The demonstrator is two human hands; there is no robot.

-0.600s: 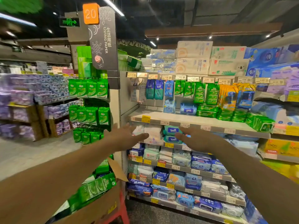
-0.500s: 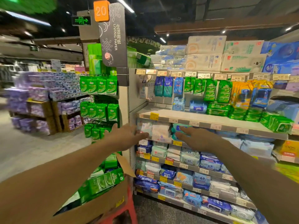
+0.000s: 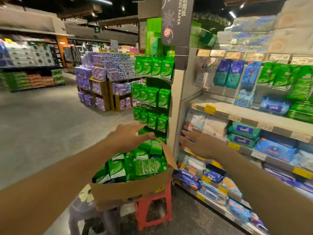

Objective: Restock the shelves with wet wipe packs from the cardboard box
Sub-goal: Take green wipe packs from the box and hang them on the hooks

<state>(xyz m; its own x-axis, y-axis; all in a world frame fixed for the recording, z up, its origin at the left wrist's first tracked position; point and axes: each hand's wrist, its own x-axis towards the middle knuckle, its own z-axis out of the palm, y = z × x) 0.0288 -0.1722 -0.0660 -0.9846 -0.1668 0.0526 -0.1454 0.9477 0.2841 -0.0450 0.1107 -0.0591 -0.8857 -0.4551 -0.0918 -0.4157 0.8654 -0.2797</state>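
Observation:
A cardboard box point(image 3: 128, 190) full of green wet wipe packs point(image 3: 149, 167) sits on a red stool point(image 3: 153, 210) at the shelf's end. My left hand point(image 3: 129, 137) hovers open above the box's far edge, fingers spread, holding nothing. My right hand point(image 3: 199, 145) is stretched out open, palm down, in front of the second shelf's left end point(image 3: 188, 150), empty. Shelves point(image 3: 243, 115) on the right carry blue, white and green wipe packs.
An end rack point(image 3: 152, 94) hung with green packs stands just beyond the box. A purple stool point(image 3: 81, 211) sits left of the red one. A pallet display of purple packs point(image 3: 101, 78) stands further back across the grey aisle floor.
The view has swung left and down, bringing the box into the middle. Both hands have pulled away from the shelf toward the left; the left hand is now over the box.

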